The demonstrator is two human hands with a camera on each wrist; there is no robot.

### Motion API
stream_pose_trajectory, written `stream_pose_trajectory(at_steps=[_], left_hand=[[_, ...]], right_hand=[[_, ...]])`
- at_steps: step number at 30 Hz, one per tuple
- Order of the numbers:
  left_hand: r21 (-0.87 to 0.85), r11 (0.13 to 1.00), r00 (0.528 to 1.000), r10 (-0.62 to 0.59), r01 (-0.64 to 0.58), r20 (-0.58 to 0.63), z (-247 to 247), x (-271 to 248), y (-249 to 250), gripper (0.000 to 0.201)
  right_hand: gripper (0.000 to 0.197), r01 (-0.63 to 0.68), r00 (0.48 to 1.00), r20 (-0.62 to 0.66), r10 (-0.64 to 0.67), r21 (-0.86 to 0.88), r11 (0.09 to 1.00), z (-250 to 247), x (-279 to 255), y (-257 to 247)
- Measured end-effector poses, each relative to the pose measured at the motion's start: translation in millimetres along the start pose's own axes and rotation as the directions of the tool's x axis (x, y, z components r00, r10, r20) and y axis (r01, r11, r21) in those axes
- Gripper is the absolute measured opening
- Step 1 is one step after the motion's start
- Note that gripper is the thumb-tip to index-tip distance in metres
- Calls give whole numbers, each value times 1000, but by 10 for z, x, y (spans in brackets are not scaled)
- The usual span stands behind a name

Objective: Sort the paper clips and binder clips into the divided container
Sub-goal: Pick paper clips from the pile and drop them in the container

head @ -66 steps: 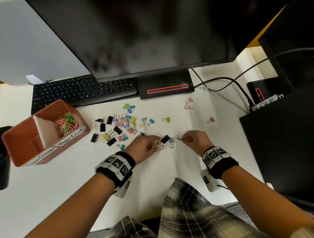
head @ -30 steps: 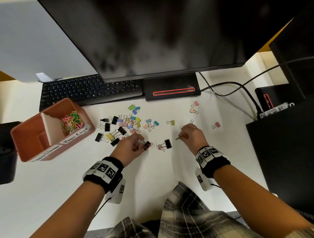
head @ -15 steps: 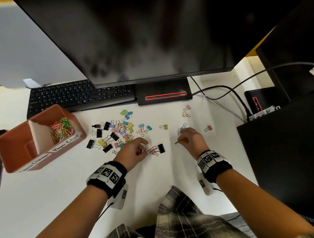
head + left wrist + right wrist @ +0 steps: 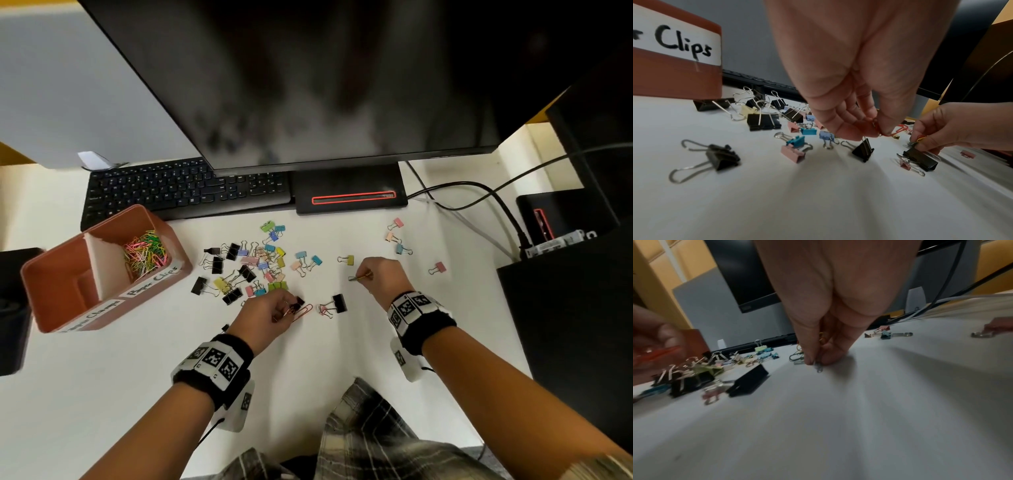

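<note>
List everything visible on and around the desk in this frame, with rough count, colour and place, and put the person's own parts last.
container: one, terracotta, divided, desk left
paper clips in container: many, mixed colours, compartment labelled Paper Clips; the other compartment looks empty
binder clips: dozens, black and pastel, loose pile at desk centre, a few strays to the right
black binder clip: one, alone between the hands
keyboard: one, black, behind the pile
monitor: one, black, above the desk
cables: several, black and white, desk right
plaid clothing: bottom edge
left hand: pinches an orange-red paper clip
right hand: pinches small paper clips at the desk
wristbands: two, black with markers
</note>
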State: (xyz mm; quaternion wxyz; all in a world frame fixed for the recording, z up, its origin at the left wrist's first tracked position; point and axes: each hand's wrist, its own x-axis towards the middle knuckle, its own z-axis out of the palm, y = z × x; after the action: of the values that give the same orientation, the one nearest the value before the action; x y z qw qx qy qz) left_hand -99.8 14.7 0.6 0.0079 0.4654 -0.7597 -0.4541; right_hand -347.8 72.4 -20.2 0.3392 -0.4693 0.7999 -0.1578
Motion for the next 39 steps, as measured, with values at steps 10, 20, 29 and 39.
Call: stream_pose_trajectory(at_steps=[10, 20, 29, 39], left_hand=[[16, 1000, 1000, 2, -2, -1, -19, -11, -53, 17], [11, 1000, 1000, 6, -6, -16, -90, 8, -24, 18], [43, 999, 1000, 11, -11, -3, -68, -69, -87, 12], [-33, 999, 997, 16, -19, -75, -433, -221, -264, 13]], right_hand=[[13, 16, 991, 133, -14, -15, 1000, 32, -97, -50], [11, -61, 998, -5, 62, 62, 996, -206, -281, 129], [12, -80, 995, 53, 89, -159, 984, 107, -308, -140], [15, -29, 984, 158, 85, -325, 945, 152, -309, -334]])
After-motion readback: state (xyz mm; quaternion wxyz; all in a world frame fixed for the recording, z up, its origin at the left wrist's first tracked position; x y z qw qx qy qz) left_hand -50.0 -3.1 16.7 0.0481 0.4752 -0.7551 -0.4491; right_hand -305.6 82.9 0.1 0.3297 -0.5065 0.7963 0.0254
